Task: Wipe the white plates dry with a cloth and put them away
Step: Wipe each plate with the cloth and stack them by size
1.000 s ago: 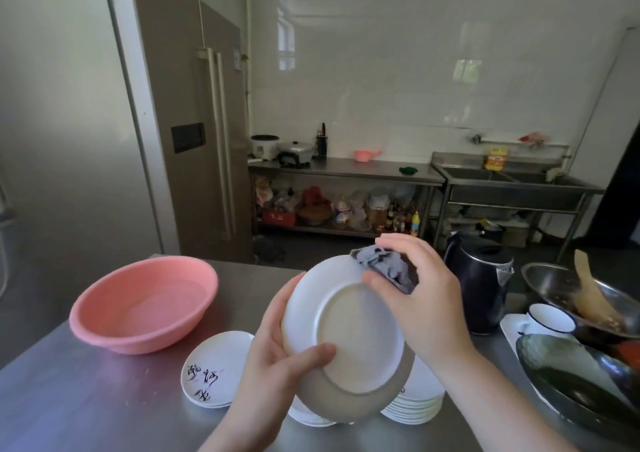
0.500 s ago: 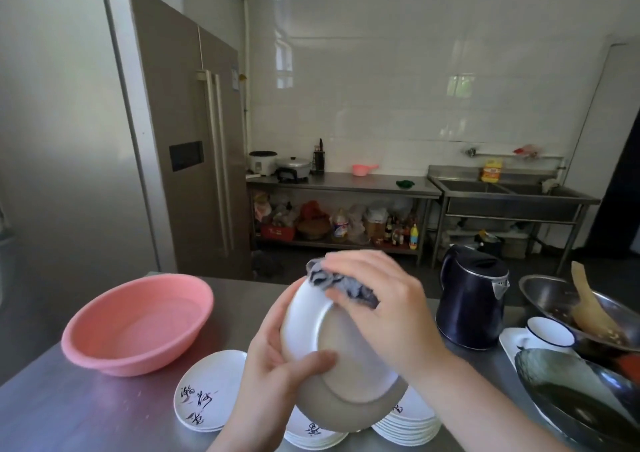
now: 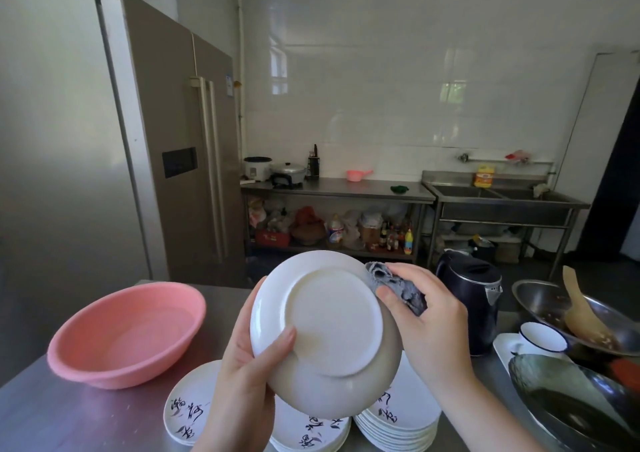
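Your left hand [image 3: 247, 375] grips the white plate [image 3: 325, 330], underside toward you, above the stacked plates [image 3: 401, 420] on the desk [image 3: 69, 417]. Your right hand [image 3: 426, 316] pinches a grey cloth [image 3: 398, 287] against the plate's right rim.

Plate [image 3: 332, 333] in my left hand [image 3: 242, 382]: only the underside shows; eating face turned away. My fingers behind its rim hidden; thumb alone visible. Grey cloth [image 3: 398, 290] mostly buried in my right hand [image 3: 426, 316]; cloth-to-rim contact unclear. Below the grip, the stacked plates [image 3: 398, 424] are partly covered, count not readable, cut by the bottom edge. Right of the grip, the wok [image 3: 571, 403] runs off frame.
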Tool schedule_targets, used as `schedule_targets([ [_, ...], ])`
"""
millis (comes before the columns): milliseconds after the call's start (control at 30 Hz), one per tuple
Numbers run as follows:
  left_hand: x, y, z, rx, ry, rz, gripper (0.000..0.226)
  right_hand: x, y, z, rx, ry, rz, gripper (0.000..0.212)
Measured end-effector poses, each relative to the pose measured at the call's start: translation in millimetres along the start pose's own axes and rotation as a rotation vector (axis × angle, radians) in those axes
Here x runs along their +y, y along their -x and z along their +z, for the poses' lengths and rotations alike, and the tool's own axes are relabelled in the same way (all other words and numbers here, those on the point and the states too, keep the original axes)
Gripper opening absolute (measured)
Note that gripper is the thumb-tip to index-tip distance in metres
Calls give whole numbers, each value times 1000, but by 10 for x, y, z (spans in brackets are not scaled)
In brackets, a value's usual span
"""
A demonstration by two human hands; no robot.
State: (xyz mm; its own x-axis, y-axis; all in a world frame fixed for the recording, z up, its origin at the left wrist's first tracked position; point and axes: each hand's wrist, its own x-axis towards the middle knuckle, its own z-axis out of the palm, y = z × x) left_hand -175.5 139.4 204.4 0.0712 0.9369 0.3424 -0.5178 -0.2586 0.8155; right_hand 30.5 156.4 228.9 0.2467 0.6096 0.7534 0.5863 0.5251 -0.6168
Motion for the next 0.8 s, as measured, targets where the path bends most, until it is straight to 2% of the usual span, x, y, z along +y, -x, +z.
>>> schedule_targets([
  [133, -43, 26, -1, -10, 3, -10, 78, -28, -29, -20, 17, -19, -31, 23],
  [233, -64, 49, 17, 4, -7, -6, 77, -101, 20, -20, 59, -19, -188, 24],
  [333, -93, 64, 60, 15, -49, 0, 78, -185, 78, 42, 7, 16, -359, 23],
  [433, -112, 85, 118, 3, -70, 9, 72, -220, 116, 147, -72, 40, -429, 21],
  [533, -115, 111, 138, 23, -74, 25, 74, -155, 129, 150, -72, 132, -443, 23],
  [633, -91, 115, 105, 51, -82, 49, 76, -44, 104, 74, -27, 218, -356, 26],
  [800, -126, 107, 55, 34, -123, 22, 77, -4, 32, 1, -59, 125, -266, 26],
])
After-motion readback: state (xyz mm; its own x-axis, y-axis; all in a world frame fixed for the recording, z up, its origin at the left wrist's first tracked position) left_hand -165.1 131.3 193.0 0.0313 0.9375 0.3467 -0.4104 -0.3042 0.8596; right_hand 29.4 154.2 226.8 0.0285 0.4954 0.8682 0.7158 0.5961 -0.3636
